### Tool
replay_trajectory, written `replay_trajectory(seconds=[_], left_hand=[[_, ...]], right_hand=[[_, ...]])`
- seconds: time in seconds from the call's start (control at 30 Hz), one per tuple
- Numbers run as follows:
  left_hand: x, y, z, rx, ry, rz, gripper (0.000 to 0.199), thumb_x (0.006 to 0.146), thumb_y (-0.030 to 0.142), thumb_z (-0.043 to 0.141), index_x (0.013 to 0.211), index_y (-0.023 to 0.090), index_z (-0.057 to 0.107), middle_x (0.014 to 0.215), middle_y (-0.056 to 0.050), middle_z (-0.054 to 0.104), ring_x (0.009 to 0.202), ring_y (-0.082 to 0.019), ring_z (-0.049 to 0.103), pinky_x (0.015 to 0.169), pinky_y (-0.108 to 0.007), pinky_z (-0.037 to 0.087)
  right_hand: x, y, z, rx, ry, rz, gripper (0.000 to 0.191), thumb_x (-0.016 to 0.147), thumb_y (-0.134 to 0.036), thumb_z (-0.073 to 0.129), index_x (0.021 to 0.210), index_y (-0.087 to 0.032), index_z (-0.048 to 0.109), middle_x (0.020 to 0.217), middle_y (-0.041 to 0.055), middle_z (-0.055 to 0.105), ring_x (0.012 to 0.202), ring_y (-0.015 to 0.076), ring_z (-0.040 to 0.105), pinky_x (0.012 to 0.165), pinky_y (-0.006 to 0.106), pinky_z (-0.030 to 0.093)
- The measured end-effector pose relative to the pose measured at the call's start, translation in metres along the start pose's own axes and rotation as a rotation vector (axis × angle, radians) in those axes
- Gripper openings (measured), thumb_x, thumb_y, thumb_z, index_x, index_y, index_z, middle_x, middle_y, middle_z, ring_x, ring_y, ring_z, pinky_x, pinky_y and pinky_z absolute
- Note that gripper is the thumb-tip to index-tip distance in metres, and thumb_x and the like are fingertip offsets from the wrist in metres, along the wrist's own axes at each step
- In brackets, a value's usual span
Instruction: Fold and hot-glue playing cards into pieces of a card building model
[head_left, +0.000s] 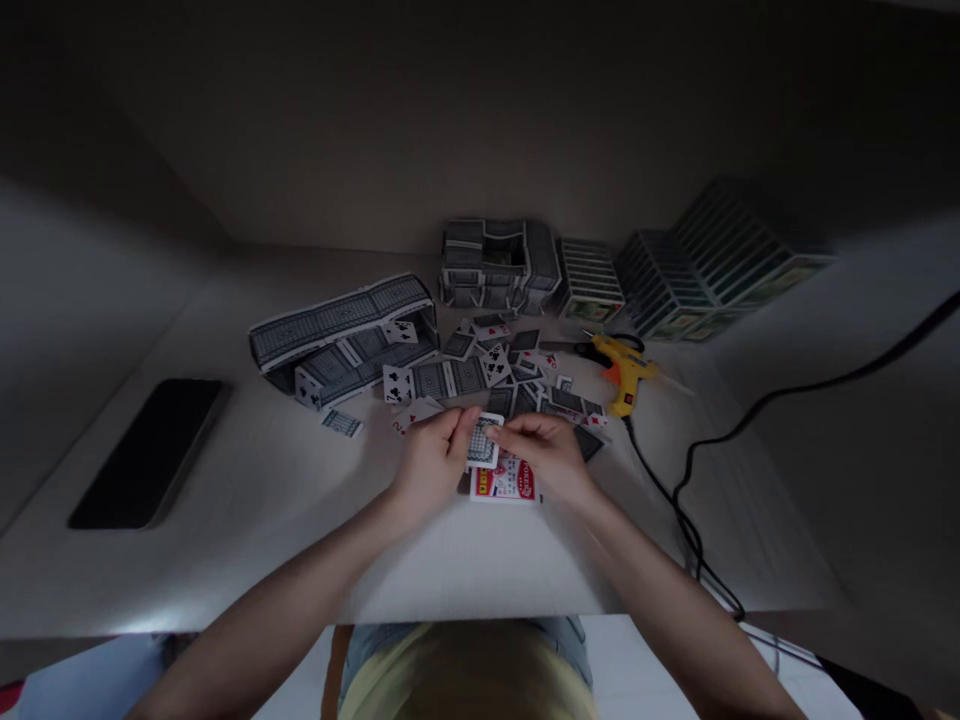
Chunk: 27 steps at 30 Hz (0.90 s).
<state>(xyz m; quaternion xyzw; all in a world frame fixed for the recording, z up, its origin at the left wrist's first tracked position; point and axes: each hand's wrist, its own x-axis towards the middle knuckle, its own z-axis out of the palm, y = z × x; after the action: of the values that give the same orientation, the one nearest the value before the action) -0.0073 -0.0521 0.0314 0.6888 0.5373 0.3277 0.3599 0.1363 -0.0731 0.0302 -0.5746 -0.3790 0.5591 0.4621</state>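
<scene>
My left hand (436, 450) and my right hand (549, 452) meet near the middle of the table, both pinching a patterned-back playing card (484, 442) between thumbs and fingers. Whether it is one card or a small stack I cannot tell. Just below it lies a red and white poker card box (510, 482), partly covered by the card and my right hand. Beyond my hands, loose cards (496, 366) are scattered, some face up and some face down. A long hollow structure made of cards (345, 315) stands behind my left hand.
A black phone (148, 455) lies at the left. Another card structure (495, 265) and stacked card boxes (590, 275) stand along the back wall. A yellow glue gun (628, 375) and black cables (686, 490) lie to the right.
</scene>
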Motion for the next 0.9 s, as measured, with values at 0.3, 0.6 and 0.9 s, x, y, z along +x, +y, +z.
replay_trajectory(seconds=[0.3,0.6,0.9], left_hand=[[0.0005,-0.0012,0.003,-0.138,-0.003,-0.022,0.039,0.083,0.041,0.041,0.052,0.017,0.04,0.05,0.004,0.039,0.049,-0.008,0.034,0.046,-0.021,0.026],[0.0045,-0.0003,0.0004,-0.236,-0.012,-0.049,0.04,0.081,0.043,0.044,0.051,0.016,0.04,0.049,0.005,0.036,0.048,-0.007,0.032,0.045,-0.021,0.025],[0.0054,-0.0003,0.0015,-0.376,-0.114,-0.123,0.038,0.08,0.046,0.045,0.057,0.016,0.046,0.05,0.005,0.039,0.048,-0.008,0.034,0.044,-0.021,0.027]], right_hand=[[-0.0012,-0.0017,-0.0002,0.018,-0.017,0.021,0.03,0.055,-0.044,0.074,0.054,-0.017,0.061,0.051,-0.0027,0.056,0.046,0.0082,0.045,0.047,0.021,0.034],[0.0027,0.0045,-0.001,0.09,-0.034,-0.001,0.026,0.058,-0.04,0.074,0.056,-0.017,0.061,0.053,-0.0032,0.056,0.048,0.0083,0.047,0.05,0.022,0.036],[0.0032,-0.0015,-0.0018,0.097,-0.017,-0.019,0.027,0.054,-0.038,0.076,0.055,-0.017,0.06,0.053,-0.003,0.057,0.048,0.0084,0.046,0.05,0.022,0.035]])
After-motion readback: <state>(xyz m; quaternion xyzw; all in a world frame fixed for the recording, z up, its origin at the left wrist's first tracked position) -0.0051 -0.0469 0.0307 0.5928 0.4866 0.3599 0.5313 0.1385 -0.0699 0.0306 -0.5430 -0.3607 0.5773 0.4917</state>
